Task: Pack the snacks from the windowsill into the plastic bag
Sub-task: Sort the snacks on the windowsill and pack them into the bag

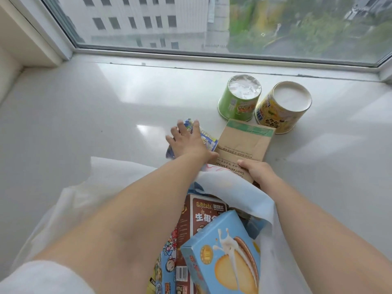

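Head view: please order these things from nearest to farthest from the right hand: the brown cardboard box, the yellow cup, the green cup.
1. Brown cardboard box: the right hand grips its near edge.
2. Yellow cup: upside down, beyond the box, to the right.
3. Green cup: upside down, beyond the box; only slightly farther than the yellow one.

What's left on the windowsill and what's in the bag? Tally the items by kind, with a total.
Upside-down cups on the sill: 2, green cup and yellow cup
Brown cardboard box, under the right hand: 1
Blue packet, under the left hand: 1
Boxes in the plastic bag: 2, brown box and blue biscuit box
Total: 6
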A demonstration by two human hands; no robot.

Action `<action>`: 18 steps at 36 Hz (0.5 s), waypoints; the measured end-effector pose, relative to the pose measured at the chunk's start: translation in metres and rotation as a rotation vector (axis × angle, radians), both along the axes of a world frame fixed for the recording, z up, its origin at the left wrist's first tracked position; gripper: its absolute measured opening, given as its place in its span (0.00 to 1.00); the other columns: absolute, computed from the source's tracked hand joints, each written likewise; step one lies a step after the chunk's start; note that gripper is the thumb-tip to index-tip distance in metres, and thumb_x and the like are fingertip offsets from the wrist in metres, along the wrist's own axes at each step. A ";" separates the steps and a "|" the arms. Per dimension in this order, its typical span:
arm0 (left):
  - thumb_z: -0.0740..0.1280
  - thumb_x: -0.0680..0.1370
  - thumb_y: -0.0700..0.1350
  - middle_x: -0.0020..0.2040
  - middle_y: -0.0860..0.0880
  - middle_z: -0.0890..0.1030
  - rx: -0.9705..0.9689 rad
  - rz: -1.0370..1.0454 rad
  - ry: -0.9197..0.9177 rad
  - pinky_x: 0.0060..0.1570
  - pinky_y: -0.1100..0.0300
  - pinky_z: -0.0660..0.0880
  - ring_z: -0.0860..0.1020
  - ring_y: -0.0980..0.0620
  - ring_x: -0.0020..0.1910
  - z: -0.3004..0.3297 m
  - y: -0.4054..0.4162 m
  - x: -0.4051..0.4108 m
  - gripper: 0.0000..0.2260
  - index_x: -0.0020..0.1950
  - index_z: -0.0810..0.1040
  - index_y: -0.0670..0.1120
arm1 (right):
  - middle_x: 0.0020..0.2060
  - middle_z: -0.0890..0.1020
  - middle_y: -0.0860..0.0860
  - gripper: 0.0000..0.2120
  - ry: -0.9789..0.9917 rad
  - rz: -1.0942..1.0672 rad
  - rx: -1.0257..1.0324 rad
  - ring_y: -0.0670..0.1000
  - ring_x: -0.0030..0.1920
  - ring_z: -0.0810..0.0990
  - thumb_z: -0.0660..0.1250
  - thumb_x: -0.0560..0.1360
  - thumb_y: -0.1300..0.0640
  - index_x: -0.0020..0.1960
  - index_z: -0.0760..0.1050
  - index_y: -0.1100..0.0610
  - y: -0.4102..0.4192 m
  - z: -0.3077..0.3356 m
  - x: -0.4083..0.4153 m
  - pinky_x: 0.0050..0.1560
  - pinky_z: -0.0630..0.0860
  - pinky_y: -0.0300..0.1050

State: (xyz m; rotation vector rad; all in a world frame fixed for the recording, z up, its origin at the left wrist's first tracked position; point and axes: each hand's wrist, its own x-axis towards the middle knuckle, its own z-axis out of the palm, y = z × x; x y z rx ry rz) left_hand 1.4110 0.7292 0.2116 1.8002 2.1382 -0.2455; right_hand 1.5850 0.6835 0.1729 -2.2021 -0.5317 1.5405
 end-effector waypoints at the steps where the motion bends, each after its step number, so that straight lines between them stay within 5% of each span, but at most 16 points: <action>1: 0.71 0.62 0.68 0.72 0.42 0.50 -0.012 0.016 0.001 0.69 0.44 0.53 0.53 0.38 0.70 -0.001 -0.001 0.000 0.50 0.75 0.48 0.55 | 0.47 0.84 0.57 0.21 -0.036 0.019 0.001 0.57 0.44 0.83 0.74 0.67 0.50 0.55 0.78 0.61 -0.001 0.001 0.000 0.47 0.80 0.49; 6: 0.72 0.63 0.64 0.67 0.40 0.56 -0.043 -0.001 0.001 0.61 0.46 0.62 0.60 0.38 0.65 0.007 -0.002 -0.003 0.45 0.73 0.52 0.55 | 0.53 0.82 0.56 0.32 -0.214 0.003 0.085 0.57 0.50 0.81 0.75 0.62 0.43 0.58 0.74 0.61 -0.013 0.020 -0.010 0.54 0.78 0.52; 9: 0.73 0.63 0.64 0.67 0.41 0.57 -0.012 0.052 -0.098 0.62 0.46 0.64 0.60 0.39 0.65 0.016 -0.006 -0.017 0.45 0.73 0.53 0.57 | 0.57 0.78 0.56 0.32 -0.380 0.056 0.201 0.59 0.57 0.77 0.73 0.68 0.43 0.61 0.66 0.62 -0.022 0.048 -0.018 0.55 0.73 0.50; 13: 0.74 0.63 0.61 0.68 0.43 0.56 0.239 0.043 -0.279 0.68 0.48 0.61 0.58 0.41 0.67 0.045 -0.017 -0.041 0.45 0.73 0.54 0.58 | 0.57 0.78 0.54 0.28 -0.493 0.077 0.480 0.57 0.57 0.76 0.72 0.70 0.47 0.62 0.66 0.58 -0.030 0.092 -0.021 0.53 0.71 0.47; 18: 0.75 0.62 0.56 0.70 0.42 0.54 0.562 -0.018 -0.497 0.71 0.50 0.61 0.55 0.43 0.69 0.101 -0.042 -0.060 0.44 0.74 0.57 0.56 | 0.54 0.78 0.50 0.26 -0.467 -0.142 0.749 0.53 0.54 0.76 0.73 0.68 0.49 0.59 0.68 0.58 -0.039 0.153 -0.032 0.51 0.68 0.40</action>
